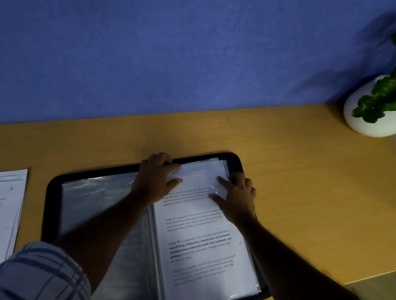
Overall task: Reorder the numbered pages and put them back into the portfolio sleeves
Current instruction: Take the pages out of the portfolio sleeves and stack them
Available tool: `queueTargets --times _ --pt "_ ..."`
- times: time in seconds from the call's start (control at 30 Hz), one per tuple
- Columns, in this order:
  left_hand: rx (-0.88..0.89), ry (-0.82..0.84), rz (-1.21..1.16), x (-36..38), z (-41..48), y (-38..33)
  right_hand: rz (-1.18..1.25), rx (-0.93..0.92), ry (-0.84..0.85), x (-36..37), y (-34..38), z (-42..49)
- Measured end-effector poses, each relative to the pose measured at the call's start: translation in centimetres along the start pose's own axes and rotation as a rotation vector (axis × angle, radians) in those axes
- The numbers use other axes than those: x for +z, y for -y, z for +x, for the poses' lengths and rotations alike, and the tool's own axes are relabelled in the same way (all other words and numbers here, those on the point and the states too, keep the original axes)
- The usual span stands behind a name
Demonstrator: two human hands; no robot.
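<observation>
Glare blurs page (203, 243) and sleeve (201, 171) between left hand (154, 176) and right hand (238, 199).

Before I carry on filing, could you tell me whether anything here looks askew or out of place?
The portfolio juts past the table at its near right corner. The plastic sleeve looks wrinkled at its top, where the left hand grips it and the fingers of the right hand press the page. Nothing else stands out.
</observation>
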State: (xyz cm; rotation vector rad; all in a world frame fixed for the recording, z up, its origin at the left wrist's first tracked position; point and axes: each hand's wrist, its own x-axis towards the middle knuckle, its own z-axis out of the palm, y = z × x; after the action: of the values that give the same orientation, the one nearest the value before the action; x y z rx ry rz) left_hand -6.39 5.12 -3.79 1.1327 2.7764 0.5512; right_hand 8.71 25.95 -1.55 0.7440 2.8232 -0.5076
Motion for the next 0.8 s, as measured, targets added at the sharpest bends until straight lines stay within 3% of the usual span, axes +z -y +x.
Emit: queueTargets --times 0.3,0.43,0.53,0.67,0.73,0.8 --pt "-0.029 0.094 -0.081 -0.6 0.3 0.0 0.275 -0.067 -0.254 1.4 0.7 -0.7" --pt "0.044 -0.016 -0.128 -0.8 0.5 0.0 0.309 -0.079 -0.302 1.2 0.3 -1.3" --pt "0.066 -0.011 -0.141 -0.8 0.4 0.1 0.337 -0.061 -0.316 0.6 0.6 -1.2" --pt "0.099 0.003 -0.161 -0.8 0.1 0.2 0.406 -0.329 -0.495 -2.5 3.5 1.1" --pt "0.110 0.000 -0.151 -0.8 -0.1 0.3 0.414 -0.471 -0.385 -4.0 5.8 3.5" --pt "0.129 0.014 -0.137 -0.8 -0.1 0.4 0.355 -0.551 -0.065 -5.1 8.3 6.1"
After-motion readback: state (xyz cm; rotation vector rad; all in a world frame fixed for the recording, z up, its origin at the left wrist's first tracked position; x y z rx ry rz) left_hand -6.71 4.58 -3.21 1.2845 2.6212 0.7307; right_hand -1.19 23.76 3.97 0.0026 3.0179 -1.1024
